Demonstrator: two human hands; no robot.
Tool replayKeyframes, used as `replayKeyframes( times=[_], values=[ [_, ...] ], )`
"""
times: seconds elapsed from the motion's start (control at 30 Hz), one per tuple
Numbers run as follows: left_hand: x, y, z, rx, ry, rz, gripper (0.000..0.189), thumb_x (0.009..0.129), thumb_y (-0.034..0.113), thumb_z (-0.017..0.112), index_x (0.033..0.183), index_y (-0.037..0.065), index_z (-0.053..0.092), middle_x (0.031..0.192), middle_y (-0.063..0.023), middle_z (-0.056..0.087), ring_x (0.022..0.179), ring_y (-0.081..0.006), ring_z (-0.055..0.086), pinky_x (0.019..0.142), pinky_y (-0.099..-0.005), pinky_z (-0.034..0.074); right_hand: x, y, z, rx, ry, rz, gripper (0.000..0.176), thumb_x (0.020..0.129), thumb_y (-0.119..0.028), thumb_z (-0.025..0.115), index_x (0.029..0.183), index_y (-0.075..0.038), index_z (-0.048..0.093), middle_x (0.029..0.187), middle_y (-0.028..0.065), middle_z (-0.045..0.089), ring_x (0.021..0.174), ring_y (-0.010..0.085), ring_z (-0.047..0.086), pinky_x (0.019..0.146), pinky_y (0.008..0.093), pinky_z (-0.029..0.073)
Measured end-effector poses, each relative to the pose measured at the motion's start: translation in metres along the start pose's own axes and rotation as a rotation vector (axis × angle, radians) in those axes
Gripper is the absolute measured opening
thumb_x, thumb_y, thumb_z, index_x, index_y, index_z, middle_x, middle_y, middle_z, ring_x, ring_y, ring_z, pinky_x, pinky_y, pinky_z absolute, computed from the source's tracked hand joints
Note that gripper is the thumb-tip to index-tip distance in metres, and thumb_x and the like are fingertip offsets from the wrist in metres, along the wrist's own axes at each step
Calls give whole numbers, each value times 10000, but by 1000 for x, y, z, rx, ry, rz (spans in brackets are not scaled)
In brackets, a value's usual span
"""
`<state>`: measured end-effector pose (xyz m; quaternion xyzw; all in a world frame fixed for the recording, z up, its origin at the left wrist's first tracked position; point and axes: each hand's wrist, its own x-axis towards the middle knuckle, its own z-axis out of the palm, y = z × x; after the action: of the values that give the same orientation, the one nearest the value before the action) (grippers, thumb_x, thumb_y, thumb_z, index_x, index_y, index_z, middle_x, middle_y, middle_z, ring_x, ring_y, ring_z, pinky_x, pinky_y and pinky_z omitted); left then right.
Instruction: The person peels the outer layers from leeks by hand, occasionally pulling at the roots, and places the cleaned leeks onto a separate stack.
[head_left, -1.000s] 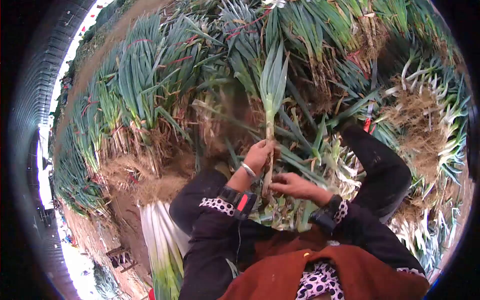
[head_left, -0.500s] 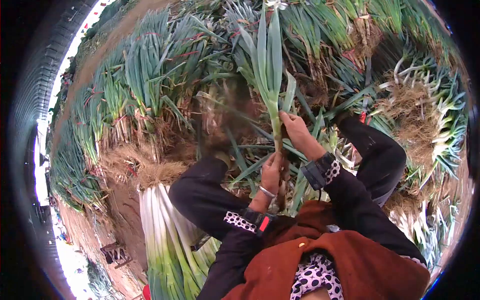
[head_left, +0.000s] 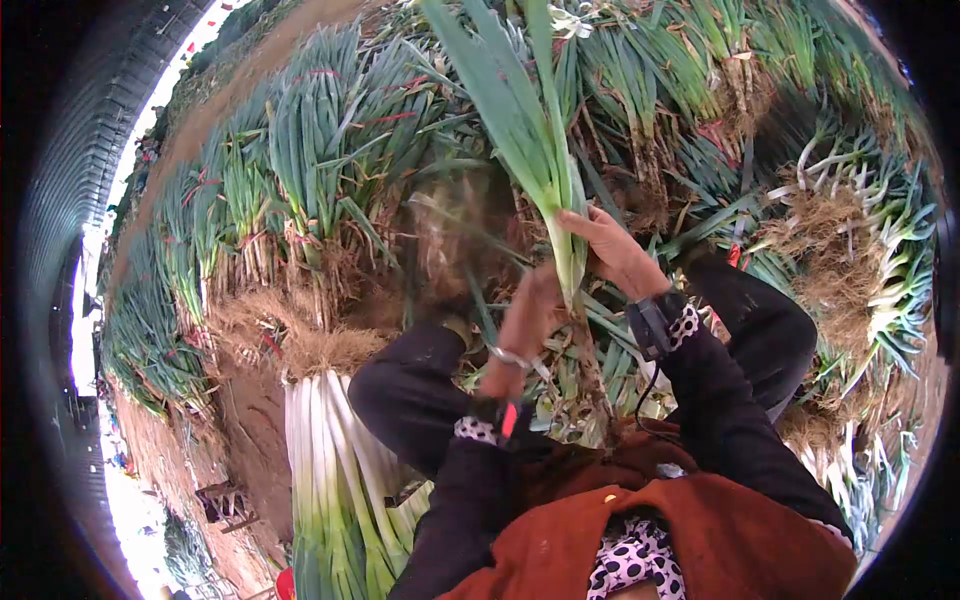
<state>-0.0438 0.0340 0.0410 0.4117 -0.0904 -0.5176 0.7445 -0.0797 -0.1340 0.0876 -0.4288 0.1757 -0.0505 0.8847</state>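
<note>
I hold one green onion stalk (head_left: 540, 150) upright in front of me, its long green leaves pointing up and away. My right hand (head_left: 615, 250) grips the stalk where the leaves meet the pale stem. My left hand (head_left: 525, 320), blurred by motion, is closed around the stem just below, with dirty outer skin and roots (head_left: 585, 390) hanging under it. Both wrists wear black bands over dotted cuffs.
Tied bundles of unpeeled green onions (head_left: 300, 180) stand in rows ahead and to the left. Cleaned white stalks (head_left: 330, 470) lie stacked beside my left knee. More rooty onions (head_left: 860, 250) are heaped at the right. Peelings (head_left: 560, 400) cover my lap.
The stalk has risen and come closer to the camera. My right hand went from the lower stem up to the leaf base. My left hand slid down, then back up the stem.
</note>
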Motion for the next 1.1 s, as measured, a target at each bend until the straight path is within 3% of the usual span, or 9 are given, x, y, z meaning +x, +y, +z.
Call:
replayKeyframes(
  times=[0.17, 0.2, 0.43, 0.47, 0.57, 0.73, 0.9, 1.0, 1.1],
  values=[
    [39, 80, 8, 281, 107, 170, 434, 893, 368, 480, 1190, 52, 485, 1044, -92, 583, 898, -183, 575, 752, -317, 462, 8, 15, 12, -322, -87, -120, 345, 834, -226, 613, 1096, -13, 547, 946, 27, 589, 798, 96, 550, 704, 268, 464],
    [44, 82, 8, 68, 144, 145, 301, 852, 214, 591, 1101, 51, 551, 920, 0, 596, 766, -87, 555, 600, -202, 421, 9, 14, 17, -330, -74, -105, 323, 844, -205, 601, 1103, -20, 544, 943, 17, 588, 793, 91, 547, 690, 263, 462],
    [58, 80, 0, 35, 371, 240, 273, 858, 191, 579, 1075, 27, 557, 907, -26, 606, 734, -115, 562, 601, -250, 441, 16, 29, 36, -571, 21, -275, 268, 851, -156, 580, 1071, -6, 556, 904, 16, 598, 806, 92, 547, 714, 265, 463],
    [60, 78, -10, 293, 378, 335, 262, 862, 177, 555, 1076, 26, 557, 934, -56, 607, 767, -151, 578, 631, -279, 467, 16, 33, 39, -562, 33, -349, 249, 847, -148, 584, 1048, -3, 566, 892, 17, 602, 798, 91, 547, 715, 263, 461],
    [63, 91, -6, 76, 459, 265, 220, 863, 161, 528, 1021, 19, 584, 909, -91, 615, 785, -185, 595, 653, -298, 495, 17, 42, 38, -655, 16, -381, 283, 834, -156, 601, 1070, -10, 547, 935, 39, 593, 855, 105, 532, 754, 281, 446],
    [64, 162, -60, 137, 628, 414, 174, 906, 222, 488, 964, 64, 532, 850, -87, 606, 598, -172, 536, 527, -328, 481, -59, 36, 22, -898, -87, 24, 373, 780, -228, 655, 1054, 0, 543, 886, 105, 593, 826, 151, 549, 735, 298, 443],
    [39, 207, -66, 9, 453, 492, 192, 912, 235, 483, 1035, 87, 488, 864, -73, 602, 663, -159, 515, 556, -336, 457, -117, 115, -149, -1427, -251, 217, 525, 713, -310, 669, 1094, 25, 534, 927, 231, 608, 889, 367, 583, 765, 387, 446],
    [39, 194, -47, 24, 311, 461, 249, 916, 295, 465, 1047, 84, 479, 890, -79, 587, 701, -183, 509, 606, -353, 454, -81, 62, -65, -1420, 59, -13, 564, 730, -317, 662, 1149, 27, 505, 983, 225, 594, 940, 369, 568, 786, 387, 444],
    [47, 176, -21, -144, 113, 322, 310, 914, 354, 440, 1044, 74, 473, 939, -102, 574, 749, -200, 507, 661, -372, 451, -35, 19, 42, -926, 130, -395, 484, 746, -234, 671, 1127, 20, 515, 1163, 185, 525, 1031, 257, 542, 875, 325, 422]
  ],
)
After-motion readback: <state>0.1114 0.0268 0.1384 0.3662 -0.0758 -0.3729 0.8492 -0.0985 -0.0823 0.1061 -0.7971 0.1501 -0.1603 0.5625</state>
